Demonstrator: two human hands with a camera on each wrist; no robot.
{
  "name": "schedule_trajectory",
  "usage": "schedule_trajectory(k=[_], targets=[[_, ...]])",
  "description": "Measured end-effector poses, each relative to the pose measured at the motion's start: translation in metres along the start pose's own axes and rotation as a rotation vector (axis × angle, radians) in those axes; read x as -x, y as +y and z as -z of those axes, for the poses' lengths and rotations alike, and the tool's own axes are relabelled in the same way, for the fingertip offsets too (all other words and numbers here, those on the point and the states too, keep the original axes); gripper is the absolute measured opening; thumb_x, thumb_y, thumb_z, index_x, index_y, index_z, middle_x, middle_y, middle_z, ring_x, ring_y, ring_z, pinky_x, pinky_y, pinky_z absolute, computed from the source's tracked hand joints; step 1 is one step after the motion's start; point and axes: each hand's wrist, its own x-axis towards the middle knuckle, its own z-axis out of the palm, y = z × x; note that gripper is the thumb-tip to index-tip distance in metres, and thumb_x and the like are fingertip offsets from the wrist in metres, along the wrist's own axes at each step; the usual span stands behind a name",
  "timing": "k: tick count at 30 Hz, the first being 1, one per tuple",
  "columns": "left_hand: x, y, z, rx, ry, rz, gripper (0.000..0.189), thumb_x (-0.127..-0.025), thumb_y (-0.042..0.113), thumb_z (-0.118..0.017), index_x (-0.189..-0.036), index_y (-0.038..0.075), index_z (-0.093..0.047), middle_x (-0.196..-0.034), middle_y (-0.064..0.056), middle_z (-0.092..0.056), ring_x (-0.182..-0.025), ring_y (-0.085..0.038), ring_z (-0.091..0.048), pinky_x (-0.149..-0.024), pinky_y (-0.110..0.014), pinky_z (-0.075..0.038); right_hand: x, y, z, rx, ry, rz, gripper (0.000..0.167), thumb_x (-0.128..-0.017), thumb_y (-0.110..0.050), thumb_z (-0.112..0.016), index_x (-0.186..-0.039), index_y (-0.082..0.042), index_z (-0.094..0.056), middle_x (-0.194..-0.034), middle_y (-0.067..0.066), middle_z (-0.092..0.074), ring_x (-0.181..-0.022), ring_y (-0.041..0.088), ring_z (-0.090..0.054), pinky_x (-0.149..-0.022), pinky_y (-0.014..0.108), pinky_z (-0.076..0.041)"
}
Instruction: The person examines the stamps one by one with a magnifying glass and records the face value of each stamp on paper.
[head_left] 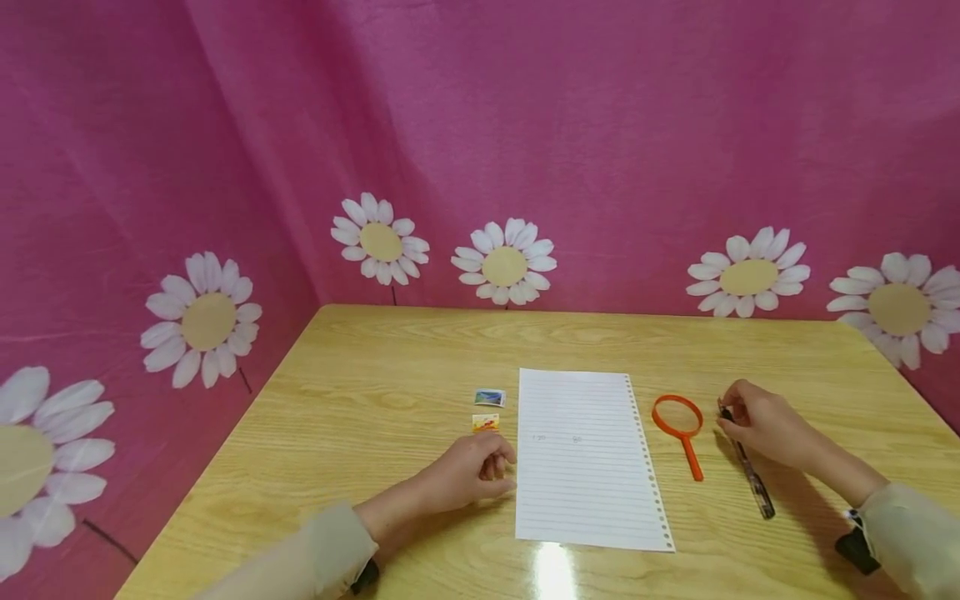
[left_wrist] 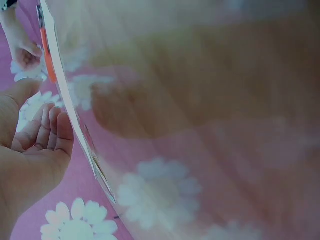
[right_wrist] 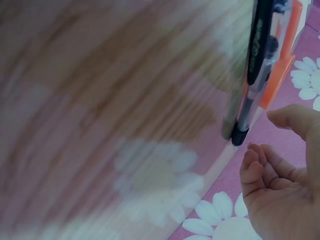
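My right hand (head_left: 763,423) is at the far end of a black pen (head_left: 753,477) that lies on the table. In the right wrist view its thumb stands apart from loosely curled fingers (right_wrist: 272,175), and the pen's dark end (right_wrist: 241,136) lies just beyond the fingertips. My left hand (head_left: 467,472) rests beside the left edge of a lined sheet of paper (head_left: 585,500), fingers loosely bent and nothing held. Two small picture stamps (head_left: 490,397) lie just beyond the left hand. Faint pencil-like marks show on the sheet.
An orange magnifying glass (head_left: 691,458) lies between the paper and the pen, handle towards me. The wooden table (head_left: 360,375) ends at a pink curtain (head_left: 600,125) with white daisies, behind and to the left. Light glares off the tabletop below the paper.
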Motion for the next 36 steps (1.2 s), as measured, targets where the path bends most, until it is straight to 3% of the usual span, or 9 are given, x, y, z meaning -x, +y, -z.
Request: schedule_trajectory(k=[8, 17, 27, 31, 36], targets=[[0.007, 0.013, -0.011, -0.031, -0.068, 0.005, 0.022, -0.088, 0.015, -0.073, -0.103, 0.005, -0.061, -0.090, -0.004, -0.060, -0.076, 0.000, -0.050, -0.070, -0.011, -0.045, -0.001, 0.006, -0.002, 0.016, -0.073, -0.059, 0.029, -0.080, -0.004, -0.076, -0.093, 0.005, -0.053, -0.072, 0.002, -0.049, -0.063, 0.002, -0.035, -0.055, 0.022, -0.034], [0.007, 0.020, -0.017, -0.108, -0.136, 0.031, 0.022, -0.087, 0.017, -0.074, -0.102, 0.008, -0.061, -0.087, 0.003, -0.055, -0.073, 0.003, -0.042, -0.070, -0.010, -0.040, -0.002, 0.005, -0.003, 0.007, -0.090, -0.089, 0.027, -0.082, -0.001, -0.073, -0.093, 0.007, -0.050, -0.070, 0.003, -0.046, -0.061, 0.005, -0.034, -0.054, 0.022, -0.031], [0.006, 0.021, -0.019, -0.139, -0.160, 0.051, 0.021, -0.088, 0.016, -0.073, -0.103, 0.008, -0.061, -0.088, 0.003, -0.054, -0.073, 0.002, -0.042, -0.071, -0.010, -0.041, -0.004, 0.001, -0.003, -0.002, -0.130, -0.150, 0.028, -0.085, -0.001, -0.069, -0.096, 0.008, -0.045, -0.070, 0.005, -0.044, -0.060, 0.010, -0.035, -0.053, 0.023, -0.031], [0.006, 0.022, -0.019, -0.148, -0.159, 0.050, 0.020, -0.088, 0.016, -0.073, -0.103, 0.008, -0.061, -0.088, 0.003, -0.054, -0.073, 0.002, -0.042, -0.071, -0.010, -0.041, -0.002, 0.000, -0.004, -0.001, -0.095, -0.106, 0.031, -0.085, 0.001, -0.069, -0.095, 0.005, -0.041, -0.067, 0.003, -0.042, -0.057, 0.006, -0.033, -0.052, 0.022, -0.029], [0.006, 0.022, -0.018, -0.145, -0.161, 0.047, 0.020, -0.088, 0.015, -0.073, -0.103, 0.008, -0.061, -0.088, 0.002, -0.054, -0.073, 0.001, -0.042, -0.071, -0.010, -0.041, -0.001, 0.002, -0.004, -0.012, -0.004, 0.020, 0.031, -0.084, 0.009, -0.065, -0.097, -0.002, -0.039, -0.058, -0.004, -0.036, -0.049, -0.003, -0.025, -0.047, 0.019, -0.026]])
